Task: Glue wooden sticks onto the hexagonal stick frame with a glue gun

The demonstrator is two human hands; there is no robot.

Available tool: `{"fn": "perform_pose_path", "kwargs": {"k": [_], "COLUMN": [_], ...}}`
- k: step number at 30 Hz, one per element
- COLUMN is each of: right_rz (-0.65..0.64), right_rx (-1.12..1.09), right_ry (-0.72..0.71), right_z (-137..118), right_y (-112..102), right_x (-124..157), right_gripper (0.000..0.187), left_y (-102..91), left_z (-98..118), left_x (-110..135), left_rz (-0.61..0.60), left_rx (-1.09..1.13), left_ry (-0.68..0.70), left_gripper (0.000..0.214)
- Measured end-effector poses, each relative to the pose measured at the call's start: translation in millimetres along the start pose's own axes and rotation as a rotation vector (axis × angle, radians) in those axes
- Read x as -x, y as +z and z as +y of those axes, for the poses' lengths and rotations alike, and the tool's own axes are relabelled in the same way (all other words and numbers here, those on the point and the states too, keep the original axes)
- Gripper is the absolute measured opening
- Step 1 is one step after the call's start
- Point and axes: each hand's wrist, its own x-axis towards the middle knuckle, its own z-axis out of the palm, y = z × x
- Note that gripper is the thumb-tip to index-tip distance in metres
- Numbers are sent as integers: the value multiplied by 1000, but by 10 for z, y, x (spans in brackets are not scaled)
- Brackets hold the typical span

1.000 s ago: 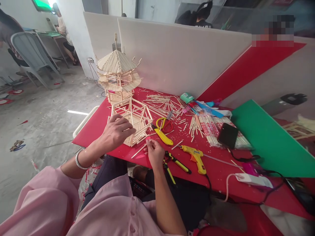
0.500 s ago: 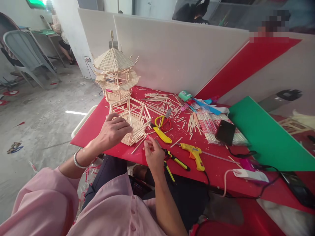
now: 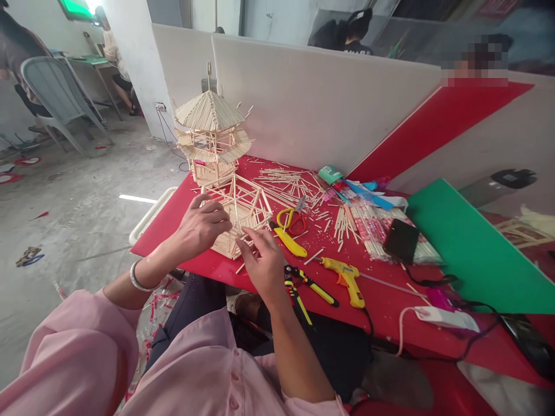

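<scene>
A six-sided frame of thin wooden sticks (image 3: 262,202) stands on the red table, with a slatted floor inside it. My left hand (image 3: 203,225) hangs over its near left side, fingers bent and drawn together; whatever they pinch is hidden. At the frame's near edge is my right hand (image 3: 263,260), thumb and forefinger stretched towards it with a gap between them. Whether its fingertips touch the sticks I cannot tell. Behind the frame rises a tiered stick pavilion (image 3: 211,112) with a pointed roof.
Near my right hand lie black-and-yellow pliers (image 3: 310,284), a yellow utility knife (image 3: 290,242), red-and-yellow handled cutters (image 3: 292,219) and a yellow glue gun (image 3: 347,280). Loose sticks (image 3: 286,179) cover the back. A phone (image 3: 402,240) rests on bagged sticks; a green board (image 3: 477,248) leans at right.
My right hand has moved up and left to the frame's near edge. My left hand stays over the frame in much the same pose. The whole view has shifted slightly.
</scene>
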Motion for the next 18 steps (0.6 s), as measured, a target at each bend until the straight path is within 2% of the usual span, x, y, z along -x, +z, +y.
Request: {"fn": "perform_pose_path", "kwargs": {"k": [5,8,13,18], "right_rz": [-20,-19,-42,-40], "right_rx": [45,108,263,410], "right_ry": [2,-22,-104,-172], "right_z": [-32,-59,-120,-129], "right_y": [74,72,34,-54], "right_x": [-55,-80,-111,-143], "right_gripper": [33,33,30,25], "left_y": [-38,-75,-201,-289], "left_z": [-48,-73,-86,-163], "left_x": [-33,-63,-134,-178], "left_rz": [-33,-100,-245,-289], "left_rx": [77,113,38,0], "left_ry": [-23,6,88,113], "left_gripper": [30,33,31,27]}}
